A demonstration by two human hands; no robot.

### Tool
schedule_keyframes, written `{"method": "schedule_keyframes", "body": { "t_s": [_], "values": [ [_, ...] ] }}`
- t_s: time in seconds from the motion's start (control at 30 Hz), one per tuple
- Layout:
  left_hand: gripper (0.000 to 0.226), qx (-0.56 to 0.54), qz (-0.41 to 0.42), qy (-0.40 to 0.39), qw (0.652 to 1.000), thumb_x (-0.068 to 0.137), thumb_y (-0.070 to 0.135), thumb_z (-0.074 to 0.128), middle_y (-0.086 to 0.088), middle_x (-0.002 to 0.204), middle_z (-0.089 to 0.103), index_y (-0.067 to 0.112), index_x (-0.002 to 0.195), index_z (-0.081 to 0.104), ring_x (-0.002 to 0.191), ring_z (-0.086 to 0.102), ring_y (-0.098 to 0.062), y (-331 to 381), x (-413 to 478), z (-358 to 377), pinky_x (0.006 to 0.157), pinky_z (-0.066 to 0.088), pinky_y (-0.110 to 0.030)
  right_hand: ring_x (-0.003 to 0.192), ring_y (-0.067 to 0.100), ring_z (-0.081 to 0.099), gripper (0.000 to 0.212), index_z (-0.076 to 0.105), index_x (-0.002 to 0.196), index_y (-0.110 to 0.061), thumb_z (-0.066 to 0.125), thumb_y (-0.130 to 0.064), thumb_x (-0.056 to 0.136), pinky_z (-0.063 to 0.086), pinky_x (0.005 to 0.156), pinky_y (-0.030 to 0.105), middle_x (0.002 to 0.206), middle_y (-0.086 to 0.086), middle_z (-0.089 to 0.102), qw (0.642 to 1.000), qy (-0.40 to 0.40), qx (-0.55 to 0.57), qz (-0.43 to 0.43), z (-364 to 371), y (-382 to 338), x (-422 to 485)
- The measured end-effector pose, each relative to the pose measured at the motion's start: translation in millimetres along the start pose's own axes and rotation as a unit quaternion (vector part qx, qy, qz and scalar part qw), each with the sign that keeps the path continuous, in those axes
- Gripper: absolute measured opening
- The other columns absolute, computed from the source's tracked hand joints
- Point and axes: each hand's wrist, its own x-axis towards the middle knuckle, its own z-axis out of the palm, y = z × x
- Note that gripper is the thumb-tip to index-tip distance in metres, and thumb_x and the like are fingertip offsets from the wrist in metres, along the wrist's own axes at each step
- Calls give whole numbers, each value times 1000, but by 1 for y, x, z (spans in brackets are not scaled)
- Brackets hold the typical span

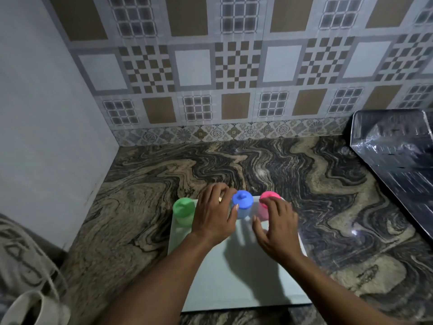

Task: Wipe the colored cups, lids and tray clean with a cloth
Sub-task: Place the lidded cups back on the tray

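Note:
A pale tray (234, 277) lies on the marble counter. At its far edge stand three lidded cups in a row: green (184, 210) at the left, blue (242, 204) in the middle, pink (267, 202) at the right. My left hand (214, 215) hovers between the green and blue cups, fingers curled and apart; what lies under it is hidden. My right hand (275, 227) is spread just in front of the pink cup, fingertips near its lid, thumb toward the blue cup. Neither hand holds anything that I can see. No cloth is in view.
The dark swirled marble counter (145, 202) ends at a tiled back wall and a plain wall on the left. A shiny black appliance top (398, 151) sits at the right. A white cup-like object (32, 308) and grey fabric lie at the lower left.

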Motion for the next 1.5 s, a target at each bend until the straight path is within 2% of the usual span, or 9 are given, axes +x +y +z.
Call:
{"method": "schedule_keyframes", "body": {
  "t_s": [0.1, 0.23, 0.37, 0.47, 0.57, 0.73, 0.93, 1.13, 1.5],
  "values": [
    [40, 18, -15, -50, 998, 86, 34, 61, -10, 122, 56, 16, 121, 60, 113, 54, -32, 1, -37, 2, 90, 47, -45, 134, 31, 46, 56, 52, 137, -20, 54, -46, 88, 41, 101, 48, 145, 5, 50, 997, -77, -29, -1, 14, -1, -41],
    [52, 47, -70, -162, 983, 89, 49, 54, -10, 138, 53, 22, 133, 57, 127, 50, -34, -1, -86, 5, 100, 47, -46, 152, 32, 17, 71, 36, 152, -31, 39, -64, 89, 26, 112, 64, 162, 4, 30, 974, -200, -102, 40, 23, -4, -81],
    [69, 65, -117, -285, 949, 93, 65, 39, -3, 165, 22, 33, 154, 32, 152, 15, -31, 0, -116, 0, 120, 22, -50, 154, 33, 4, 77, 27, 155, -34, 31, -72, 88, 21, 109, 70, 167, 2, 14, 951, -262, -153, 53, 23, -7, -100],
    [74, 72, -128, -334, 931, 93, 70, 34, 1, 168, 11, 34, 157, 22, 154, 4, -28, -3, -126, -5, 122, 13, -50, 154, 33, -4, 81, 17, 156, -36, 19, -76, 86, 14, 111, 70, 168, 0, 4, 935, -308, -162, 71, 22, -12, -104],
    [75, 70, -139, -352, 923, 92, 72, 35, 1, 168, 10, 35, 157, 21, 154, 3, -28, -4, -124, -6, 122, 13, -51, 154, 33, -6, 84, 13, 156, -37, 13, -77, 82, 12, 111, 70, 168, 0, 1, 930, -320, -166, 77, 22, -15, -99],
    [75, 63, -151, -360, 919, 92, 71, 37, 2, 168, 7, 35, 156, 21, 155, 1, -28, -15, -107, 0, 122, 12, -53, 154, 32, -5, 77, 13, 156, -37, 26, -75, 90, 14, 113, 69, 168, -1, 1, 924, -334, -169, 80, 29, -16, -79],
    [72, 82, -196, -376, 902, 94, 70, 34, 8, 169, -1, 42, 157, 14, 154, -3, -34, -37, -69, 13, 122, 4, -55, 153, 34, -3, 77, 14, 155, -36, 28, -74, 90, 14, 112, 71, 167, 0, 4, 922, -338, -171, 84, 53, -17, -35],
    [70, 77, -234, -403, 882, 94, 67, 40, 10, 168, -4, 46, 156, 13, 152, 1, -37, -65, -11, 31, 121, 8, -54, 152, 35, 2, 77, 18, 152, -36, 27, -78, 87, 20, 109, 71, 166, 1, 8, 920, -340, -180, 76, 82, -8, 26],
    [97, 31, -237, -460, 855, 82, 79, 46, 7, 168, -14, 41, 159, 2, 153, -16, -36, -135, 67, 62, 124, 1, -51, 153, 34, 1, 81, 13, 153, -37, 22, -81, 86, 16, 110, 72, 167, 1, 4, 915, -356, -177, 60, 127, 3, 121]
  ]
}}
